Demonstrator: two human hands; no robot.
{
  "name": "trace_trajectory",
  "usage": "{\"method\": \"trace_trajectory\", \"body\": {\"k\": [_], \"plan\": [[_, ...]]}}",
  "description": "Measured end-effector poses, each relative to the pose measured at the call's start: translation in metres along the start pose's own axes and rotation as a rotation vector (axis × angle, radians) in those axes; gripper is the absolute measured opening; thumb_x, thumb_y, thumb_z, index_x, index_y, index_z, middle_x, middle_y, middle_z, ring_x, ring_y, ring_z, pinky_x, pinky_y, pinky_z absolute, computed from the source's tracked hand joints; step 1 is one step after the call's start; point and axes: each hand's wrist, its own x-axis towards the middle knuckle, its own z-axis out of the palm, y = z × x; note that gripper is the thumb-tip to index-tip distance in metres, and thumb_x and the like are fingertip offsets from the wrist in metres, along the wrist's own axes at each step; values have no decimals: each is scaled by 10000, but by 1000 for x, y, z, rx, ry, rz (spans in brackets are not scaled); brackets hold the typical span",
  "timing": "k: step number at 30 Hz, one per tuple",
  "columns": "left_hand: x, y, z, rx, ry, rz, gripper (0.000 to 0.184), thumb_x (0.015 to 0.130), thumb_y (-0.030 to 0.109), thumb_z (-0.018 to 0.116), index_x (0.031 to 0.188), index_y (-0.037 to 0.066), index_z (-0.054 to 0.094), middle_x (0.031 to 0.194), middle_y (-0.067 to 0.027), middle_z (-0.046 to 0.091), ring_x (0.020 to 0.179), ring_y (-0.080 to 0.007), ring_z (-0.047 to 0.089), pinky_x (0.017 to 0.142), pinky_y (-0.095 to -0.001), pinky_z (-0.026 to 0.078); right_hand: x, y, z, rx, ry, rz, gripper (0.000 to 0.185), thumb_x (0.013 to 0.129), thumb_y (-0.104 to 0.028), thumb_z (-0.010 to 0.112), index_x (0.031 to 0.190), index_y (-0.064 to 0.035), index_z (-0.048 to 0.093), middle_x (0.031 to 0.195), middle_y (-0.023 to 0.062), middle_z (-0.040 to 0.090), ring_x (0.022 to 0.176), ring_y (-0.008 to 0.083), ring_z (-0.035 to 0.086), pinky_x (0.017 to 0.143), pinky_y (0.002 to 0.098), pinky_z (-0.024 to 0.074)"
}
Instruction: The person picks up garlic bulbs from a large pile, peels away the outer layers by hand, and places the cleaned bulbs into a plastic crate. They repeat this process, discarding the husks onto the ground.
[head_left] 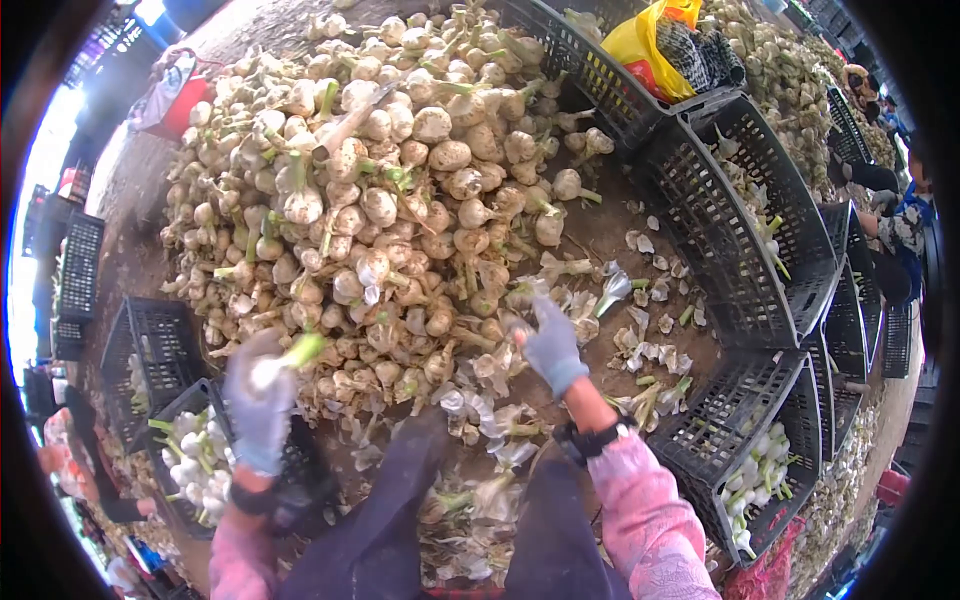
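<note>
My left hand (262, 400), in a pale glove, is closed around a white garlic bulb (268, 371) with a short green stem, at the lower left edge of the big heap of unpeeled garlic (400, 190). A black crate of clean white garlic (195, 450) is just left of that hand. My right hand (549, 345), also gloved, is over the loose skins right of the heap's lower edge, its fingers apart and nothing visible in them. A peeled bulb with a stem (612, 290) lies on the ground beyond it.
Black crates (715, 230) line the right side, one holding white garlic (760, 480). A yellow bag (650, 40) lies at the top right, a red bucket (180, 105) at the upper left. Skins (490, 500) litter the ground between my legs. Other people (895, 225) are at the far right.
</note>
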Motion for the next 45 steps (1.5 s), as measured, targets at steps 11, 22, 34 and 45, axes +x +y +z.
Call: {"method": "trace_trajectory", "body": {"k": [11, 22, 34, 45], "plan": [[-69, -34, -176, 1199, 221, 82, 505, 788, 113, 684, 1259, -2, 544, 1380, -205, 459, 1285, -378, 448, 1088, -447, 353, 106, -75, 50, -595, -92, 197, 588, 897, -277, 631, 1435, -280, 394, 1380, 192, 486, 1029, 384, 641, 878, 437, 518], [32, 8, 95, 124, -518, 628, 686, 892, 223, 668, 1482, 69, 352, 1472, -137, 412, 1273, -293, 498, 1025, -371, 455, 11, -46, 14, 1301, -335, 202, 512, 924, -392, 602, 1297, -49, 534, 1134, 64, 654, 841, 141, 647, 713, 273, 524], [-11, 5, 148, -213, -558, 556, 805, 629, 65, 899, 1309, 93, 470, 1299, -127, 560, 1202, -267, 561, 1012, -374, 460, -75, -102, 1, 1130, -78, 251, 392, 962, -262, 633, 1238, 8, 563, 1025, 37, 663, 876, 114, 624, 745, 256, 500], [-22, 27, 146, -119, -555, 546, 742, 669, 41, 866, 1302, 60, 480, 1237, -136, 597, 1151, -258, 589, 960, -365, 484, -79, -107, -5, 1403, -127, 338, 275, 922, -99, 682, 1166, 18, 631, 1041, 70, 685, 902, 140, 672, 782, 265, 573]]}}
